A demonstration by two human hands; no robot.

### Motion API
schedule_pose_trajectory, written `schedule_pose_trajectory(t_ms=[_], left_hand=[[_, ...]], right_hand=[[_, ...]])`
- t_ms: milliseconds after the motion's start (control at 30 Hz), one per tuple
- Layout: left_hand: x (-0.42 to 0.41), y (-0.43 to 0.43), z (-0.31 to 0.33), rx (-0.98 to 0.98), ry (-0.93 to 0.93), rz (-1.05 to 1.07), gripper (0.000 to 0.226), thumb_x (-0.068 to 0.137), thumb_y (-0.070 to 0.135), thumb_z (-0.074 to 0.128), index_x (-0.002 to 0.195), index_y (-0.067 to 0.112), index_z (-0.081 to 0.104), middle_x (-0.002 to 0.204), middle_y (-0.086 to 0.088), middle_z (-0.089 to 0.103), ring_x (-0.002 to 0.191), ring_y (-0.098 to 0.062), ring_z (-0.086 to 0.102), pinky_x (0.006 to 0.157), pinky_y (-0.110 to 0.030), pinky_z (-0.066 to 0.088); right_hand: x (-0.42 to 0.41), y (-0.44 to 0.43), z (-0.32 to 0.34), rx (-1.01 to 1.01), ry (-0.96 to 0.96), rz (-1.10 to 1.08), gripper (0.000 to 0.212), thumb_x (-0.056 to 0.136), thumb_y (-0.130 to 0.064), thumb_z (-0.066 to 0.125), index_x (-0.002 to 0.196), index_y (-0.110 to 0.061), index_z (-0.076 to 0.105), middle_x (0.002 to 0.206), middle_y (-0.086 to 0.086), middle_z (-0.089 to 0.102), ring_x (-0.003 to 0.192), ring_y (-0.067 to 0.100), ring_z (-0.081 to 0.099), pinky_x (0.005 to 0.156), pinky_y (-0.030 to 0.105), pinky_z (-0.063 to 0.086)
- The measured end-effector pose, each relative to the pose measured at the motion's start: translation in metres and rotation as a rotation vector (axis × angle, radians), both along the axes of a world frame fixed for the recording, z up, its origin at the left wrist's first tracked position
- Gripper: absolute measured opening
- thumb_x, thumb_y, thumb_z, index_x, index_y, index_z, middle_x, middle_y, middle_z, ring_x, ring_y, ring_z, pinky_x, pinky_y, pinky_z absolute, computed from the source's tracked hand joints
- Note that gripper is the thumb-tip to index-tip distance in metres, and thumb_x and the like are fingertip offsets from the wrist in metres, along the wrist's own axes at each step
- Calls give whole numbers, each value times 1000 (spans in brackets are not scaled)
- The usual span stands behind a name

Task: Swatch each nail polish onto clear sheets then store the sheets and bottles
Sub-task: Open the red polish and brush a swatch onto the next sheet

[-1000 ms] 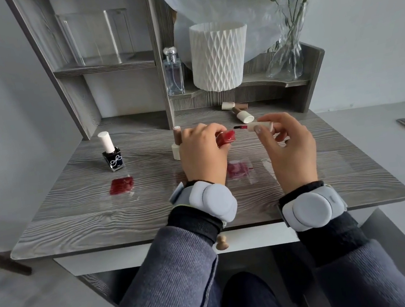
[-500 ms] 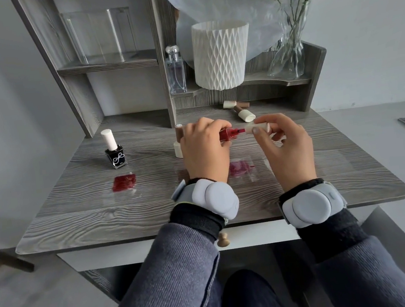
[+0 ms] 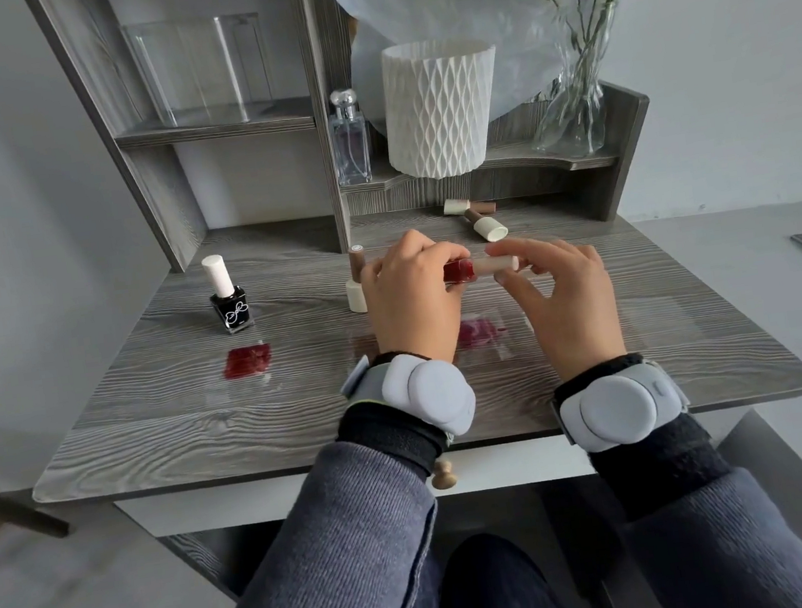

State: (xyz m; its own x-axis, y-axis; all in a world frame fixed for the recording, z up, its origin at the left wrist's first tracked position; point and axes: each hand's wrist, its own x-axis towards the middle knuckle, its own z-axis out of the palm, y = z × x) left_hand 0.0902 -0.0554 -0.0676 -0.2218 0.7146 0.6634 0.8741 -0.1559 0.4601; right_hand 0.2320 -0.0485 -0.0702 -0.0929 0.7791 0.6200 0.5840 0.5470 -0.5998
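Head view, centre frame: grips red bottle (image 3: 458, 270) sideways in left hand (image 3: 414, 307), pinches its cream cap (image 3: 501, 263) with right hand (image 3: 567, 307), above a swatched sheet (image 3: 485, 336). Risks leaking polish there through crooked capping.

I'm gripping the red polish bottle (image 3: 458, 270) in my left hand (image 3: 411, 297), tipping it sideways above the desk (image 3: 201, 432). My right hand (image 3: 562, 303) is pinching the cream cap (image 3: 496, 264), which is meeting the bottle's neck. Beneath my hands a pinkish-red swatch (image 3: 481, 331) is lying on a clear sheet (image 3: 509, 348). A darker red swatch (image 3: 247, 361) is lying off to the left, near the upright black bottle (image 3: 230, 308).
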Motion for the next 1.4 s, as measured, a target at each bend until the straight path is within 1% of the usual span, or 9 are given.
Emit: schedule_pose_trajectory(t_ms=[267, 567, 733, 933, 1000, 1067, 1133, 1233, 1400], left_hand=[[-1, -1, 0, 3, -10, -23, 29, 71, 12, 79, 92, 31, 74, 84, 10, 60, 80, -12, 59, 82, -34, 34], [-2, -4, 2, 14, 8, -21, 32, 68, 10, 80, 92, 30, 75, 85, 10, 61, 82, -15, 60, 85, -37, 35], [-2, -5, 3, 33, 15, -35, 32, 65, 10, 82, 90, 29, 76, 83, 9, 62, 79, -16, 60, 83, -37, 35], [0, -8, 4, 51, 19, -56, 33, 64, 13, 82, 91, 30, 75, 84, 10, 62, 80, -14, 60, 85, -35, 32], [0, -7, 4, 35, 14, -46, 33, 65, 14, 82, 92, 31, 75, 85, 11, 61, 81, -14, 61, 87, -37, 34], [1, -7, 3, 14, 9, -25, 31, 67, 15, 81, 92, 32, 75, 85, 10, 60, 83, -14, 60, 89, -40, 35], [1, -6, 3, -6, -6, -6, 30, 68, 16, 81, 92, 32, 74, 86, 10, 60, 86, -15, 60, 91, -42, 34], [0, -5, 2, -18, -22, 7, 30, 69, 15, 81, 92, 32, 74, 86, 10, 59, 87, -14, 59, 92, -44, 34], [0, -6, 3, 27, -13, -32, 28, 67, 14, 81, 89, 31, 75, 84, 10, 60, 85, -15, 59, 89, -42, 34]], right_hand=[[-1, -1, 1, -1, -21, -41, 25, 88, -22, 67, 111, -30, 71, 100, -6, 70, 98, 24, 50, 84, 49, 44], [-2, -1, 1, -10, -102, -59, 21, 91, -27, 62, 111, -24, 69, 98, -3, 70, 96, 25, 51, 83, 49, 44], [-3, -1, 2, -1, -109, -54, 27, 93, -35, 56, 100, -13, 71, 82, 1, 69, 88, 24, 49, 71, 32, 34], [-4, 1, 2, -133, -99, -123, 56, 95, -55, 34, 74, -12, 63, 63, -1, 58, 76, 31, 56, 64, 37, 40], [-5, -1, 3, -144, -73, -96, 59, 90, -67, 26, 80, -20, 59, 68, -2, 60, 77, 30, 59, 72, 46, 48], [-7, -4, 5, -154, -30, -39, 46, 90, -64, 38, 104, -24, 56, 77, -7, 60, 79, 24, 60, 79, 51, 49], [-7, -5, 5, -140, -10, 0, 32, 92, -42, 58, 117, -24, 50, 81, -14, 55, 76, 17, 58, 79, 49, 49], [-6, -7, 6, -119, -29, 43, 21, 91, -19, 63, 108, -21, 52, 87, -6, 62, 76, 15, 58, 72, 37, 48], [-4, -4, 7, -201, 45, 1, 22, 92, -36, 60, 91, -15, 57, 69, -3, 65, 63, 7, 59, 57, 16, 40]])
